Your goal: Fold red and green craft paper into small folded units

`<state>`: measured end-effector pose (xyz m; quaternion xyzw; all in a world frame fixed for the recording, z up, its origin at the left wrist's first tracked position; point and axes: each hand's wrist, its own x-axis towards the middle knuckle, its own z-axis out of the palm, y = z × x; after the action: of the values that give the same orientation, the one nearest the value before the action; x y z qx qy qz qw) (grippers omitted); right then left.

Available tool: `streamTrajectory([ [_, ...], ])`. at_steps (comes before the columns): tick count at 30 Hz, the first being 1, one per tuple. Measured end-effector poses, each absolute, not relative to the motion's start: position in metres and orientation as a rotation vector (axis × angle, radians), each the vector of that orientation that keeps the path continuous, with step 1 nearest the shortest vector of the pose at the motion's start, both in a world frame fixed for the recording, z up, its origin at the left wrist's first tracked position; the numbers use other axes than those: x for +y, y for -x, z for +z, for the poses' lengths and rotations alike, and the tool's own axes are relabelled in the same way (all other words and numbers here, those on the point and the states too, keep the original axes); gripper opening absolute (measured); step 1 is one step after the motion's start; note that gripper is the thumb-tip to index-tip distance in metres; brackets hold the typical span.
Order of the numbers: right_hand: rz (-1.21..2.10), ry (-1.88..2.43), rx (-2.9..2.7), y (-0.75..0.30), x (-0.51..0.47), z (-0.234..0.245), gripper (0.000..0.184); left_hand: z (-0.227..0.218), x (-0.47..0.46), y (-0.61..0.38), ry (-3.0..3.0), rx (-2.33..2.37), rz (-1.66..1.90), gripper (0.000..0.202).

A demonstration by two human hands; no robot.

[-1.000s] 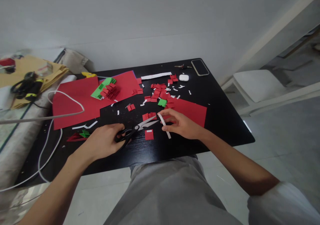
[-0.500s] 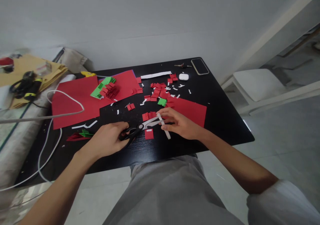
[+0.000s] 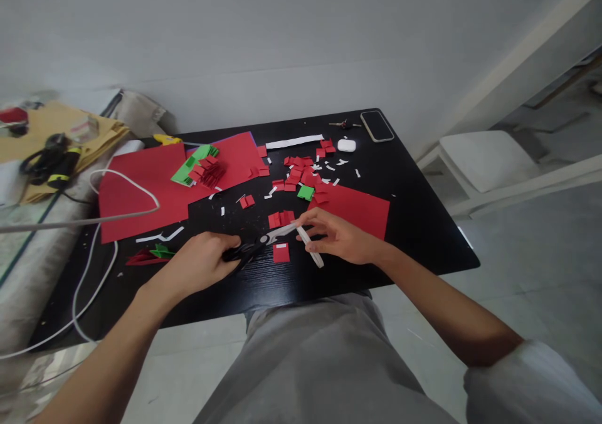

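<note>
My left hand point(image 3: 204, 262) grips the black handles of a pair of scissors point(image 3: 256, 245), whose blades point right and look closed. My right hand point(image 3: 339, 237) pinches a narrow white paper strip point(image 3: 310, 247) that slants down to the right, its upper end touching the blade tips. A small red paper square point(image 3: 281, 253) with a white tab lies on the black table point(image 3: 414, 223) just below the blades. More small red squares point(image 3: 281, 218) lie just beyond them.
Large red sheets point(image 3: 141, 189) lie at the left and one point(image 3: 357, 207) behind my right hand. Red and green cut pieces point(image 3: 301, 176), white scraps, a phone point(image 3: 377, 125), an earbud case point(image 3: 346, 145) and keys sit further back. A white cable point(image 3: 94, 236) loops over the left edge.
The scissor blades, open a second ago, have closed at the strip's upper end. My right hand and the strip shifted slightly down and towards me.
</note>
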<state>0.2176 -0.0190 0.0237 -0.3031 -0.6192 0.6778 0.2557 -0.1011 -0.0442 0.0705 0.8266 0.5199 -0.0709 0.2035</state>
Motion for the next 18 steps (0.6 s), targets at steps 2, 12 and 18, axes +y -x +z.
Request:
streamTrajectory([
  [2,1.865,0.802,-1.714,-0.219,-0.020,0.024,0.036,0.070,-0.043,0.103,-2.255,1.494,-0.188,0.032],
  [12,1.053,1.272,-2.045,-0.263,-0.009,0.031,0.038,0.043,-0.043,0.142,-2.206,1.860,-0.219,0.031],
  [18,0.838,1.413,-2.198,-0.281,-0.004,0.007,0.038,0.031,-0.050,0.141,-2.092,2.059,-0.215,0.029],
])
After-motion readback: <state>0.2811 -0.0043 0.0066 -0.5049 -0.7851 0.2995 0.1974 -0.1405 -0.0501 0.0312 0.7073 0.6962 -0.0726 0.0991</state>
